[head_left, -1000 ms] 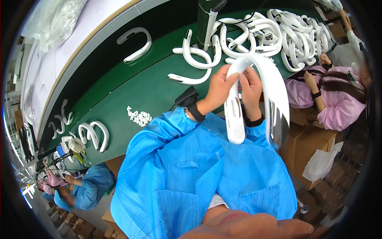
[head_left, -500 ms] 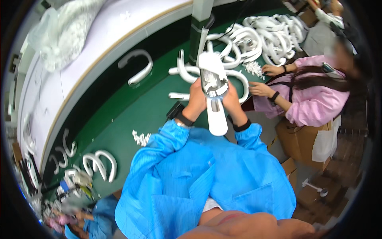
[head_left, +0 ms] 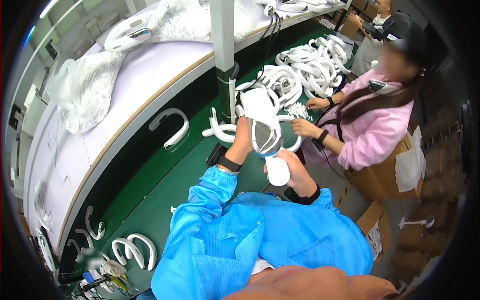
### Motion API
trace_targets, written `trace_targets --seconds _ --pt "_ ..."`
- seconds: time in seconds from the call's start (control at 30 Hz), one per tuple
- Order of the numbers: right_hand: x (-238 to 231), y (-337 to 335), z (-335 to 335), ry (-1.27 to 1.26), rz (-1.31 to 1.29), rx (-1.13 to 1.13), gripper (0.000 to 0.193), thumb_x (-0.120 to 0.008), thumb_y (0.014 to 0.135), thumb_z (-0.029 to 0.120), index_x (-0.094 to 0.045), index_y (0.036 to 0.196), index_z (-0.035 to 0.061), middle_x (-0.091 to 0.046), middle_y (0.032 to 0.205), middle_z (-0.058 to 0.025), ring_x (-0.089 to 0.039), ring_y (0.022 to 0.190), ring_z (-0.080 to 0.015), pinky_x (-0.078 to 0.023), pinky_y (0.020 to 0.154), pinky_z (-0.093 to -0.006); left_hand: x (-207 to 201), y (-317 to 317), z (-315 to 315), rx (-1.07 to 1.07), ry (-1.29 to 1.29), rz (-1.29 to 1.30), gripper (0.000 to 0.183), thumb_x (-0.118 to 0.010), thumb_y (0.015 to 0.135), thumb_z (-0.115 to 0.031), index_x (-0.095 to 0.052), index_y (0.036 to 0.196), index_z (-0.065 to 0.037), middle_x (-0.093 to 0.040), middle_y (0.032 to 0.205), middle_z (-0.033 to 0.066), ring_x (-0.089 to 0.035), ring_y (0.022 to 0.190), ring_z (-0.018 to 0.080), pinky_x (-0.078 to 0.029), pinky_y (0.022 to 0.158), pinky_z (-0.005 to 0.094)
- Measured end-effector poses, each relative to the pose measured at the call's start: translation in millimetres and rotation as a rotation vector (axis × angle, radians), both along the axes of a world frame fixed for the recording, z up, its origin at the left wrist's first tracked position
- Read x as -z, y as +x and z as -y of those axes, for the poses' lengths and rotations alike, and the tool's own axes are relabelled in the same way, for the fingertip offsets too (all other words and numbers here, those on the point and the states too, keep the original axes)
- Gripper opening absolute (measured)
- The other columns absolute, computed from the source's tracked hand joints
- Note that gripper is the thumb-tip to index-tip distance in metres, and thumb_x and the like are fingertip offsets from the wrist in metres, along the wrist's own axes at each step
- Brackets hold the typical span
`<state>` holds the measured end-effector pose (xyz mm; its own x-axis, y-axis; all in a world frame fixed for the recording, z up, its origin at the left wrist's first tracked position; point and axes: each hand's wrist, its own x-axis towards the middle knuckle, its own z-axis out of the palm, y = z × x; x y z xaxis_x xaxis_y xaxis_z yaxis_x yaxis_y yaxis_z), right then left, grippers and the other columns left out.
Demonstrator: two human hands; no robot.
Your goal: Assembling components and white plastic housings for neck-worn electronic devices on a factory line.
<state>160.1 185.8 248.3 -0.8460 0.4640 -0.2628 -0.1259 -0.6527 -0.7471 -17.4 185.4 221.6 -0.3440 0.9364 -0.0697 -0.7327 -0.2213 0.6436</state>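
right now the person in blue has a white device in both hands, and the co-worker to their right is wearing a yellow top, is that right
Not quite: the head view shows the co-worker's top is pink, not yellow. The white device is indeed in both hands, left hand and right hand.

White, part silvery grey, on the held device (head_left: 261,108); green over the bench (head_left: 156,198); blue, finely striped, on the jacket (head_left: 225,255).
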Motion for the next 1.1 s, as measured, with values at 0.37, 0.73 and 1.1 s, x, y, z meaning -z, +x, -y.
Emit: trace_targets --seconds 0.37,0.73,1.1 --pt "-71.9 -42.8 -175.5 0.100 -0.303 0.459 0.027 -0.053 0.091 0.025 -0.054 0.105 0.0021 -0.064 0.088 -0.0106 -0.064 0.074 -0.0183 -0.053 0.065 -0.0293 -71.5 -17.9 -116.1 -0.094 0.054 -0.482 0.052 -0.064 0.084 -0.016 -0.043 0.128 0.004 -0.060 0.113 0.0132 -0.058 0.102 0.0159 -0.046 0.083 0.0268" --pt "-158.9 -296.9 -551.6 1.711 0.263 0.396 0.053 -0.044 0.088 0.048 -0.062 0.062 0.0046 -0.058 0.052 -0.0070 -0.055 0.045 -0.0164 -0.045 0.051 -0.0327 75.4 -156.8 67.6 -0.443 -0.971 -1.486 0.018 -0.062 0.078 -0.017 -0.063 0.090 -0.004 -0.064 0.070 0.0129 -0.063 0.065 0.0277 -0.051 0.060 0.0358" --pt "-159.7 -379.1 -548.1 1.712 0.618 0.463 0.048 -0.050 0.085 0.050 -0.062 0.096 0.0042 -0.062 0.088 -0.0116 -0.057 0.076 -0.0220 -0.043 0.067 -0.0317 146.4 -212.2 68.6 -0.284 -1.463 -1.785 0.033 -0.067 0.072 -0.016 -0.060 0.103 -0.008 -0.060 0.102 0.0159 -0.057 0.100 0.0347 -0.051 0.080 0.0437"
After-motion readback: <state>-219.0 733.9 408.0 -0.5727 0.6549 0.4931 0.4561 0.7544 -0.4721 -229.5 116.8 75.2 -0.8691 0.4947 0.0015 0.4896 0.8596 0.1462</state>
